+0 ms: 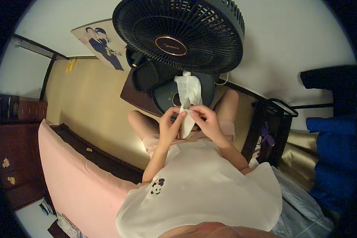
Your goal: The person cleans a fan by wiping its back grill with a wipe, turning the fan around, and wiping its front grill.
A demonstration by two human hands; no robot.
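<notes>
Between my two hands hangs a thin, creased white sheet that looks like a tissue (pixel 189 90). It extends away over the fan's dark round base (pixel 161 102), and its near end drops toward my lap. My left hand (pixel 170 123) pinches its left side with thumb and fingertips. My right hand (pixel 206 120) pinches it from the right, its fingertips close to those of the left. Both hands are closed on the sheet. A small white object (pixel 186 73) shows at the sheet's far end; I cannot make out what it is.
Just ahead stands a large black fan (pixel 146 23), its grille leaning over the base. A pink-covered bed (pixel 79 170) lies to my left. On the right are a black rack (pixel 252 133) and blue cloth (pixel 337 158). A couple's photo panel (pixel 101 45) leans on the wall.
</notes>
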